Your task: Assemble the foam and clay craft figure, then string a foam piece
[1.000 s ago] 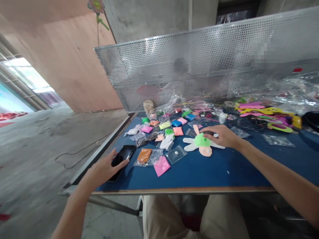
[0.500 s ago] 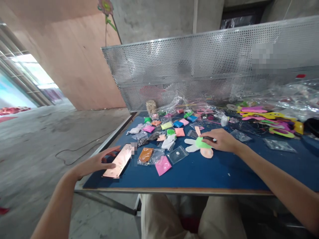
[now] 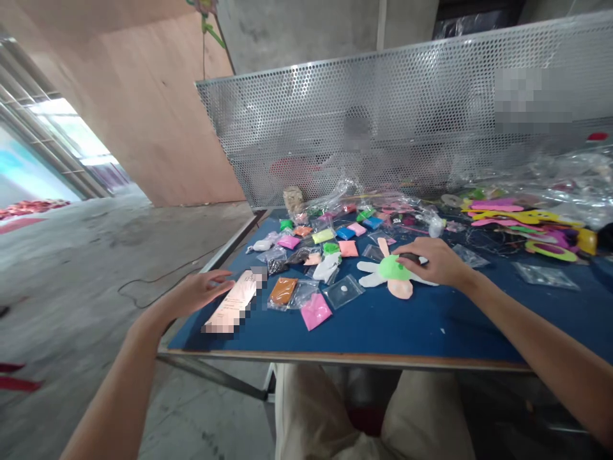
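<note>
My left hand is open, fingers stretched out and apart, at the upper left edge of a phone with a lit screen. The phone lies flat on the blue tabletop. My right hand pinches a small dark object, its kind unclear, over a flower-like shape with a green clay centre. White petals and pinkish ones spread from that centre. My fingers hide part of its right side.
Clay packets, such as an orange one and a pink one, lie between the hands. A clear bag sits near the flower. Foam cut-outs and plastic wrap are heaped at the right. A perforated metal panel stands behind.
My left hand has lifted its thumb off the phone, and the screen now shows text. My right hand stays at the flower, which has turned slightly, with more right-hand petal showing. The view has shifted slightly.
</note>
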Demonstrator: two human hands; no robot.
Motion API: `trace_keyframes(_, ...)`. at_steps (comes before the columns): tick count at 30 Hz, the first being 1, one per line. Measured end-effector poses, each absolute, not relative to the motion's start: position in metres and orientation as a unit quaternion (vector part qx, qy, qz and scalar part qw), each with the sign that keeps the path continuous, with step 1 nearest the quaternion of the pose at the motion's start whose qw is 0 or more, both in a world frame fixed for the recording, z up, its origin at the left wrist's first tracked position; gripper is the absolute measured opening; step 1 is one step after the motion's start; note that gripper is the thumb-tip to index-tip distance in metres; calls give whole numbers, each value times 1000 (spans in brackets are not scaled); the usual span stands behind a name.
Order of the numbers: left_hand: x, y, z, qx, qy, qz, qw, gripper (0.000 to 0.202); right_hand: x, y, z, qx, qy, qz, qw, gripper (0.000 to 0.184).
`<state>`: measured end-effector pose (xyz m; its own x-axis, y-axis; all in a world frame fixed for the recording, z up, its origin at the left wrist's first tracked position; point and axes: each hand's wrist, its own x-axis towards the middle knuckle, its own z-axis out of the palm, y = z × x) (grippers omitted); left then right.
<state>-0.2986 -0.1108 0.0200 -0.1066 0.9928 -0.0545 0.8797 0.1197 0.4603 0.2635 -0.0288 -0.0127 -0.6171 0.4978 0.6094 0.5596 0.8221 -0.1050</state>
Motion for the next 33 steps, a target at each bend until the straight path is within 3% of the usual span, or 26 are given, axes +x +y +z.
trace_keyframes(3, -301, -116, 27, 654, 687, 145, 282, 85, 263, -29, -13, -295, -900, -48, 318, 24)
trace_keyframes(7, -302, -116, 29, 647, 675, 160, 317, 93, 263, -29, -14, -298, -899, -51, 318, 24)
trace_keyframes(14, -304, -100, 15, 661, 680, 158, 275, 82, 263, -29, -14, -294, -898, -50, 323, 24)
trace_keyframes(19, -302, -94, 12, 670, 706, 133, 189, 72, 264, -27, -15, -294, -899, -53, 321, 24)
trace_keyframes(26, -285, -109, 25, 670, 710, 56, 208, 93, 265, -27, -15, -288, -901, -45, 321, 24)
trace_keyframes(30, -266, -120, 26, 681, 718, -12, 146, 105, 264, -27, -15, -292, -899, -47, 324, 23)
trace_keyframes(33, -255, -122, 22, 669, 733, -60, 104, 102, 265, -27, -15, -293, -900, -45, 320, 24)
